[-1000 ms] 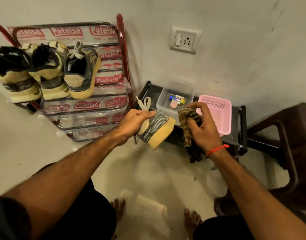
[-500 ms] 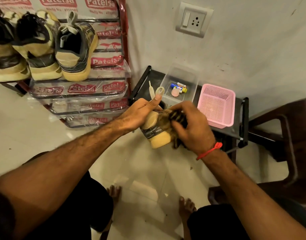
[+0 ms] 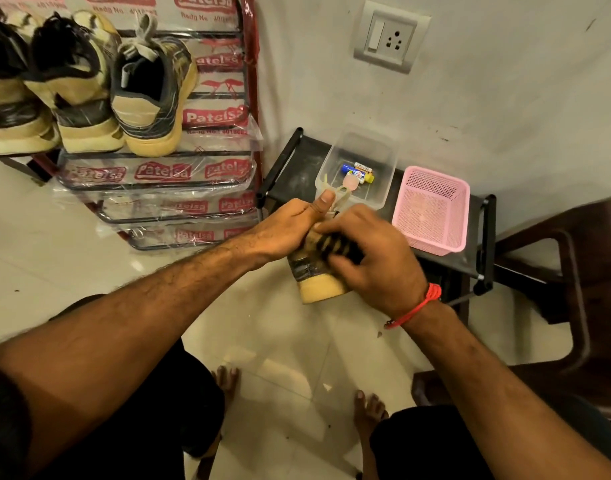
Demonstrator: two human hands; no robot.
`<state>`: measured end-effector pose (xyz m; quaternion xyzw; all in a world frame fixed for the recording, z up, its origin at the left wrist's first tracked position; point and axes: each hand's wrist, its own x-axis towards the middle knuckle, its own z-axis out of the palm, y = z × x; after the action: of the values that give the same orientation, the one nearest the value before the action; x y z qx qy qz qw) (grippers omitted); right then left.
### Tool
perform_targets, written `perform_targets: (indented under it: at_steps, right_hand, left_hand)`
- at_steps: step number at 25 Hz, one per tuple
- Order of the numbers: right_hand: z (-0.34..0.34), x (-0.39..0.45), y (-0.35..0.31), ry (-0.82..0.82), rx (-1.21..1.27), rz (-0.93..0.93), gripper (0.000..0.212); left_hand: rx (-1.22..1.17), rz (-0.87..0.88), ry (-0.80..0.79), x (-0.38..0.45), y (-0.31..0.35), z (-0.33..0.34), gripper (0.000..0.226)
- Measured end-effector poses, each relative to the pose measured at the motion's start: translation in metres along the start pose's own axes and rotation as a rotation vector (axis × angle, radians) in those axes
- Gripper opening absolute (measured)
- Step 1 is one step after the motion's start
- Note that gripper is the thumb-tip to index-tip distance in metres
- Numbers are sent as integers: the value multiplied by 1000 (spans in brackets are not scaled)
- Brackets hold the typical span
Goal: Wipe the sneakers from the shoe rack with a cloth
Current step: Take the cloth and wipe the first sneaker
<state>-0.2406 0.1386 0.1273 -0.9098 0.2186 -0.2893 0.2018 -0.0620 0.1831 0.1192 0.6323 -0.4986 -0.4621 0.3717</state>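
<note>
My left hand (image 3: pixel 290 225) grips a striped grey sneaker (image 3: pixel 314 278) with a thick tan sole, held heel towards me above the floor. Its pale laces stick up past my thumb. My right hand (image 3: pixel 376 261) presses a dark patterned cloth (image 3: pixel 335 245) against the sneaker's upper; most of the cloth is hidden under my fingers. Three more sneakers (image 3: pixel 148 91) stand heel-out on the top shelf of the red plastic-wrapped shoe rack (image 3: pixel 252 98) at the upper left.
A low black stand (image 3: pixel 297 161) against the wall carries a clear box (image 3: pixel 387 157) with small items and a pink mesh basket (image 3: pixel 432 209). A dark brown chair (image 3: pixel 581 289) stands at the right. My bare feet rest on the pale tiled floor (image 3: pixel 54 237). A wall socket (image 3: pixel 390 36) is above.
My right hand brought the cloth from beside the sneaker onto its upper and is rubbing it. The view has dropped lower and closer to the rack and stand.
</note>
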Motion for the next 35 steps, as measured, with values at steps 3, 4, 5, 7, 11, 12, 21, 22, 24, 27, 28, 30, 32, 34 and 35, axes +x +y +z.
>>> perform_targets:
  at_steps: [3,4,5,7,11,12,21,22,24,27,28,30,32,34,35]
  right_hand:
    - [1,-1,1,-33,17,21,31]
    - [-2,0,10,14,44,84,29]
    - [-5,1,18,56,80,149,26]
    - [-8,-1,24,81,155,249,22]
    - [-5,-5,22,-6,247,319,33]
    - [-6,-4,21,-17,289,345,32]
    - [-2,0,12,24,-35,31,33]
    - [-5,1,15,71,-38,97,31]
    - [-4,-1,12,69,-43,88,31]
    - [-1,-9,5,-69,-48,-60,36]
    - [-6,-6,13,-45,-49,3,37]
    - [-15,-1,25,32,-63,145,38]
    - [-13,-6,20,19,-27,95,33]
    - [-3,-14,2,-112,22,-83,33]
    - [-1,-13,2,-146,13,-126,34]
  left_hand:
    - [-19,-51,-27,2,-3,-1,81]
    - [-55,-58,-44,4,-4,-2,84]
    - [-94,-56,-59,4,-5,-5,79]
    - [-148,-17,-97,3,-4,-10,49]
    - [-155,45,-58,2,-2,-14,41]
    - [-146,66,-22,2,-1,-14,39]
    - [34,287,-5,5,-5,-7,38]
    - [35,300,12,5,-4,-6,38]
    - [62,333,41,5,-4,-6,38]
    - [106,369,27,8,-6,-6,36]
    - [98,366,22,8,-6,-6,35]
    - [73,366,45,8,-5,-10,33]
    - [62,393,67,8,-3,-15,31]
    - [72,403,66,8,-3,-16,31]
    - [76,402,50,8,-4,-16,31]
